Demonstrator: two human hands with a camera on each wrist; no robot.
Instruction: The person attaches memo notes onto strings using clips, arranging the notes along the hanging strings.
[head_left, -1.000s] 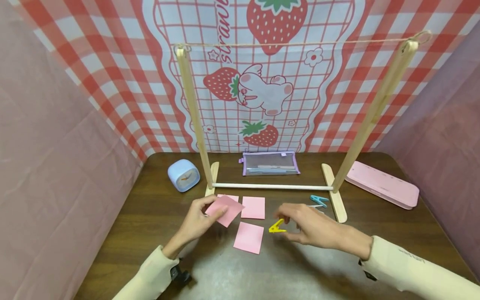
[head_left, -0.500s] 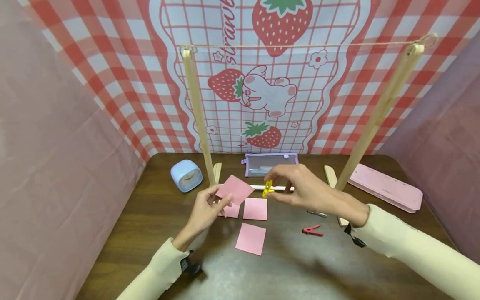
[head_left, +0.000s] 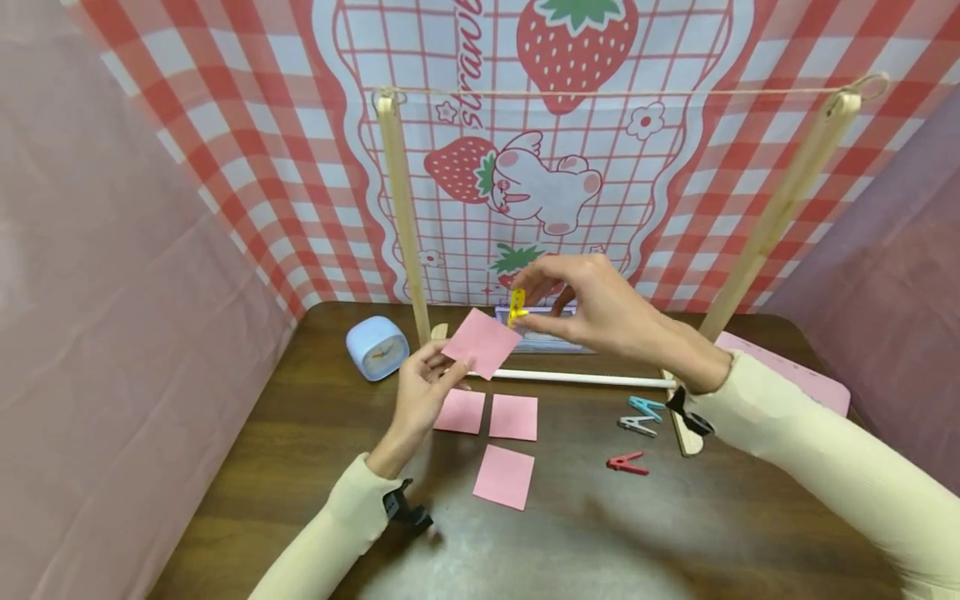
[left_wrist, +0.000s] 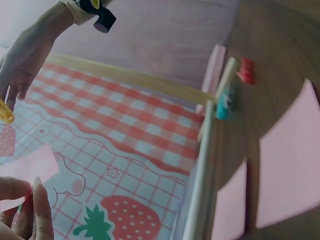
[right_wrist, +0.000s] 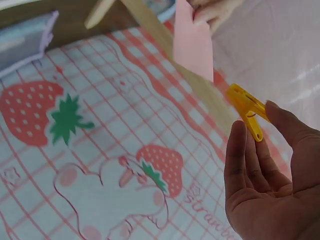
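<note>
A square pink sticky note [head_left: 482, 340] is raised above the table, its lower corner pinched between thumb and fingers of my left hand [head_left: 426, 387]. My right hand [head_left: 592, 304] pinches a yellow clothespin [right_wrist: 247, 107] by its handle ends, thumb on one and fingertips on the other. In the head view the clothespin is right by the note's upper right corner; the right wrist view shows a gap between them. Three more pink notes lie on the table: one on the left [head_left: 459, 412], one beside it [head_left: 513, 417] and one nearer [head_left: 504, 477].
A string [head_left: 615, 93] spans two wooden posts, joined low down by a white rod [head_left: 585, 377]. Red [head_left: 627, 463], grey [head_left: 637, 426] and blue [head_left: 647, 407] clothespins lie at right. A blue clock [head_left: 377, 348] stands left, a pink case [head_left: 795, 371] lies right, and a mesh pouch [head_left: 551, 342] behind.
Both hands have risen from the table toward the posts, carrying the note and the yellow clothespin. The clothespin has moved left and up, close to the note, and turned in the fingers.
</note>
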